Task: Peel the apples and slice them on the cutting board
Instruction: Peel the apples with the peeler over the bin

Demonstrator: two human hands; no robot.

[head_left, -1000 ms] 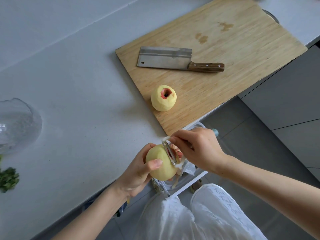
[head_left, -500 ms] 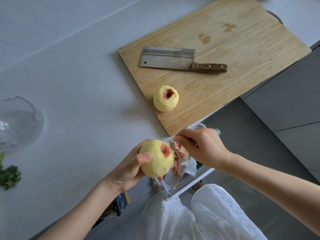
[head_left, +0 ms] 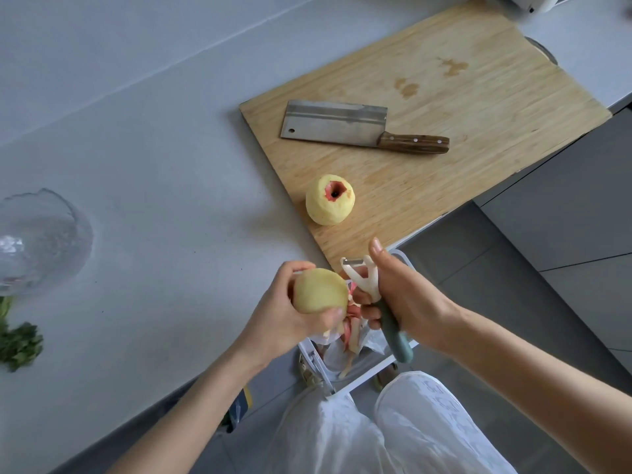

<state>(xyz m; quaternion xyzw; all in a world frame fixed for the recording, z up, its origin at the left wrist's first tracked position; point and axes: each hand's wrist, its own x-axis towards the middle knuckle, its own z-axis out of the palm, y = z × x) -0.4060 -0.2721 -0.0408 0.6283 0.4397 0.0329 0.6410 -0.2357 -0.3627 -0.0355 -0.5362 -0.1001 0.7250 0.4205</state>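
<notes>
My left hand (head_left: 284,313) grips a peeled, pale yellow apple (head_left: 319,290) just off the counter's front edge. Beside it my right hand (head_left: 407,299) holds a peeler (head_left: 372,295) with a white head and teal handle, its blade pointing up and away from the apple. A second peeled apple (head_left: 330,199), red around its stem hollow, sits on the near corner of the wooden cutting board (head_left: 478,107). A cleaver (head_left: 362,126) with a wooden handle lies flat on the board.
Below my hands stands a white bin (head_left: 345,364) holding red and pale apple peelings. A glass bowl (head_left: 37,239) sits at the left of the grey counter (head_left: 164,186), with green herbs (head_left: 18,342) in front of it.
My left hand has turned the apple so its red end no longer shows. My right hand has lifted the peeler off the apple and swung its head upward.
</notes>
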